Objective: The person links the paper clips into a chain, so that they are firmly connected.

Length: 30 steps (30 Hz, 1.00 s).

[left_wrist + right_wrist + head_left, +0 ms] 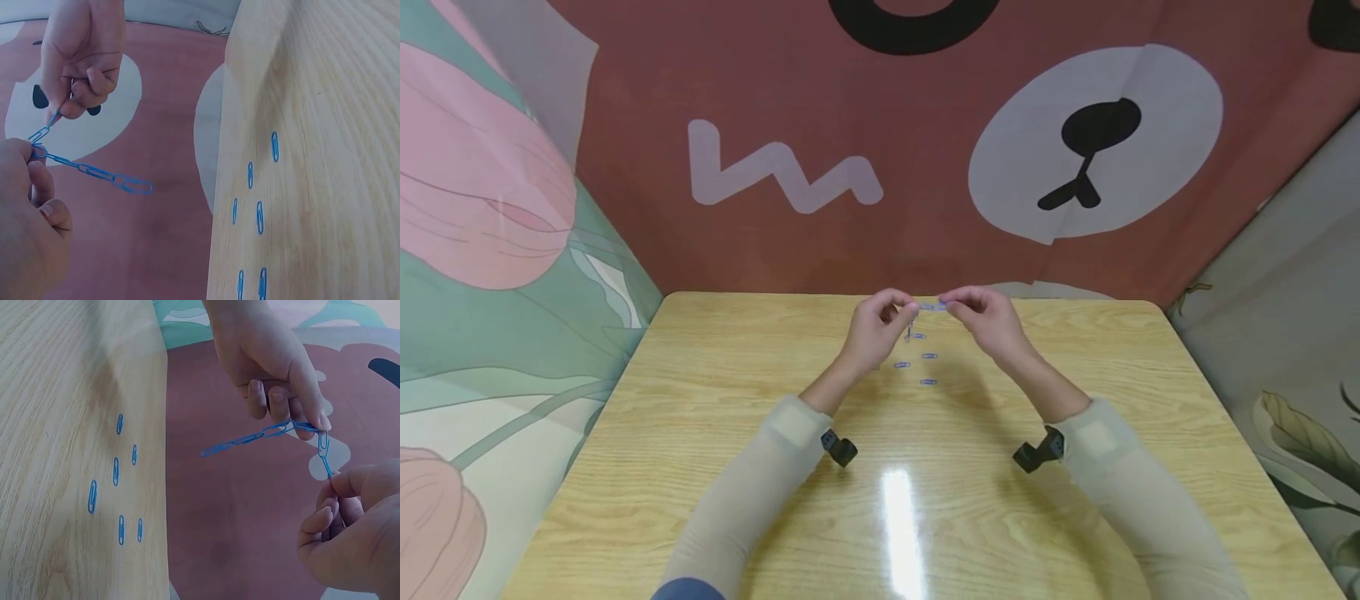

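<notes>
Blue paper clips linked into a chain (94, 170) hang from my left hand (877, 327), whose thumb and forefinger pinch the chain near one end. My right hand (992, 323) pinches the end paper clip (326, 467), which hooks into another clip at the left fingertips. Both hands are raised above the table's far part, a small gap apart, with this short stretch of clips between them. The free end of the chain dangles below the left hand. Part of the pinched clips is hidden behind the fingertips.
Several loose blue paper clips (92, 497) lie spread on the wooden table (700, 433) under and in front of the hands. Behind the table's far edge hangs a red-brown printed cloth (775, 250). Patterned cloth also stands at both sides.
</notes>
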### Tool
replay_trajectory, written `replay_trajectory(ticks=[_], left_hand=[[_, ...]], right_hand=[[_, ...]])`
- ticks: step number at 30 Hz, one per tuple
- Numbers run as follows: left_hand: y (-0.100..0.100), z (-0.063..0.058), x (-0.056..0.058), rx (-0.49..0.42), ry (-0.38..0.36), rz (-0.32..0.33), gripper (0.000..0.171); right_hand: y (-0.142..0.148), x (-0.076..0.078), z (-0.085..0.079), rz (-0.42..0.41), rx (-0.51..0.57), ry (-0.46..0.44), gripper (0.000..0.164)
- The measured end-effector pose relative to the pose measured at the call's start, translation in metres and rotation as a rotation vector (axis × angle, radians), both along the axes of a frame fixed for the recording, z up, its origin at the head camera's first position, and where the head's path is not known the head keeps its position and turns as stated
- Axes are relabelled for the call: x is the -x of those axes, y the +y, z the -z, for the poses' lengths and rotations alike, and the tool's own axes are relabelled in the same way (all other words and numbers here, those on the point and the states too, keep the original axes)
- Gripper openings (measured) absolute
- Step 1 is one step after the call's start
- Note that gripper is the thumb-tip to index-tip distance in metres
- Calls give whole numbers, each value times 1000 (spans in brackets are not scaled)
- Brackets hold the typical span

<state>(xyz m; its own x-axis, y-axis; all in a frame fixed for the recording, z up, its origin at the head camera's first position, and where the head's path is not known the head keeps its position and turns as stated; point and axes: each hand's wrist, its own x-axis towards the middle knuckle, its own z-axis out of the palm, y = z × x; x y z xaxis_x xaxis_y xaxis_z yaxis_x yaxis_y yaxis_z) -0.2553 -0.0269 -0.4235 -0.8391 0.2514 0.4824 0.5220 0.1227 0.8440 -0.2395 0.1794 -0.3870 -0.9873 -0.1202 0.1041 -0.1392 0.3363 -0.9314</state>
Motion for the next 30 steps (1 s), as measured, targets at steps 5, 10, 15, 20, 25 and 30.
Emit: replay_trajectory(ticks=[5, 10, 15, 20, 25, 30], left_hand=[[-1, 1, 1, -7, 5, -2, 12], [-1, 1, 0, -15, -28, 9, 12], [-2, 2, -1, -22, -68, 16, 13], [-2, 3, -1, -29, -80, 34, 13], [-1, 2, -1, -31, -75, 40, 12], [4, -3, 0, -50, -73, 81, 17]], right_hand=[[3, 1, 0, 0, -7, 6, 24], [3, 1, -2, 9, 0, 20, 25], [1, 0, -3, 23, 40, 51, 23], [-2, -2, -4, 36, 79, 110, 21], [-3, -2, -5, 38, 91, 142, 20], [-7, -3, -4, 16, 118, 160, 20]])
